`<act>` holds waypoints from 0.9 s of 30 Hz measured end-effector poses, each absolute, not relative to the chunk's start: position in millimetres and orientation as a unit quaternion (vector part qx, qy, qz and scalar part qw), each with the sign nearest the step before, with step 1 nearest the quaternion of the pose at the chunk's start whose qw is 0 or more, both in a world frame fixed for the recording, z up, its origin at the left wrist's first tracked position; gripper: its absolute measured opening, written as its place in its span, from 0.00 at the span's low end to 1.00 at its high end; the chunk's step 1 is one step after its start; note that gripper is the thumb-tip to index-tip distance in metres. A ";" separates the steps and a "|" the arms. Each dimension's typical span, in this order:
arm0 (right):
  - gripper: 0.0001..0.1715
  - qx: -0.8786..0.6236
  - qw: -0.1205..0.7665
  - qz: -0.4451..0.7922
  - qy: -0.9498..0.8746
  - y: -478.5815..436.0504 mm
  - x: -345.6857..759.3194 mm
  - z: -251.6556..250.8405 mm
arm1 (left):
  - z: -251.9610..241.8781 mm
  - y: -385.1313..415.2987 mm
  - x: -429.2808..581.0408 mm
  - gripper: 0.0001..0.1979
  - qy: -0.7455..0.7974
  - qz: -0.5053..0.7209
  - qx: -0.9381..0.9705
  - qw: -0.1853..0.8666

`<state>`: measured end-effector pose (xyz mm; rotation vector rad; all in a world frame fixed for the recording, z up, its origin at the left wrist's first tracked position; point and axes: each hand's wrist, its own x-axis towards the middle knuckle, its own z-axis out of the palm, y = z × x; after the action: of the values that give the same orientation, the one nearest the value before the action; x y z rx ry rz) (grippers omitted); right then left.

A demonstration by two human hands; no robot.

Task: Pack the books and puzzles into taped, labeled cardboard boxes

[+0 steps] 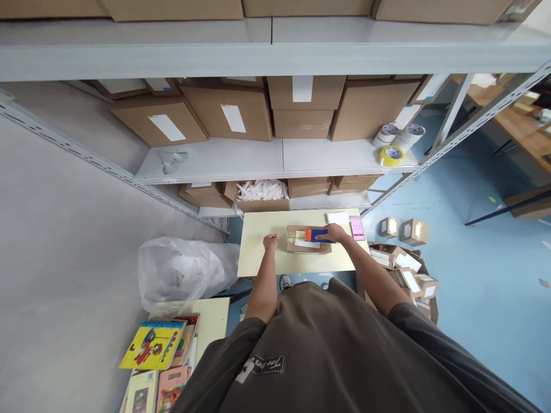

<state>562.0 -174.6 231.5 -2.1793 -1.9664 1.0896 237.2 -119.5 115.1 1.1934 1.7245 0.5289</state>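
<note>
Right hand [332,233] clamped on tape dispenser [317,236]; carton [306,250] below and left of it. Left hand [271,242] curled together off carton's left end, can't tell if holding anything. Carton could skid if dispenser drags: no hand visibly bracing it.

One table [258,252] bears one box [293,249], one tape dispenser [319,235] and one phone [357,228]. Right of the table, two small boxes [414,232] stand apart on the floor, near a heap of more boxes [408,281], too jumbled to count. Left of it sits one plastic bag [189,269]; nearer than the bag, left of the table, are at least three books [152,344]. Beyond the table, one yellow tape roll [391,156] shares a shelf [318,158] with at least two white rolls [411,136].
</note>
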 end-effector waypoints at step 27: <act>0.38 -0.735 -0.045 0.323 -0.594 -195.5 581.8 227.0 | 106.3 -153.0 331.7 0.29 0.691 0.131 0.557 0.442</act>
<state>581.8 -195.5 227.0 -2.3787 -1.9211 1.0446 331.7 -153.0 106.3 1.3823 1.7142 0.3243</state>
